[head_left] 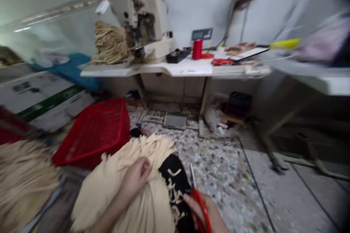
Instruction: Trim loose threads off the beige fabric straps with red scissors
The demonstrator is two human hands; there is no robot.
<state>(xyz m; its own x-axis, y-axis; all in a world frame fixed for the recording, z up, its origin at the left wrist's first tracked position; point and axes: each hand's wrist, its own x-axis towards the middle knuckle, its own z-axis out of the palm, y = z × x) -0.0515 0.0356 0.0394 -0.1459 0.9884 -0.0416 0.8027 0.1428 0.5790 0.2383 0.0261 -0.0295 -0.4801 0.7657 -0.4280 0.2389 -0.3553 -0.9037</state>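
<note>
My left hand is closed on a thick bundle of beige fabric strips that lies across my lap. My right hand grips red-handled scissors, whose blades point up and away from me. A black piece of cloth with beige scraps on it lies between the two hands. The whole picture is smeared by motion.
A red plastic basket stands on the speckled floor just beyond the bundle. More beige strips pile up at the left. Ahead stands a sewing machine on a white table with a red thread spool. A foot pedal lies under it.
</note>
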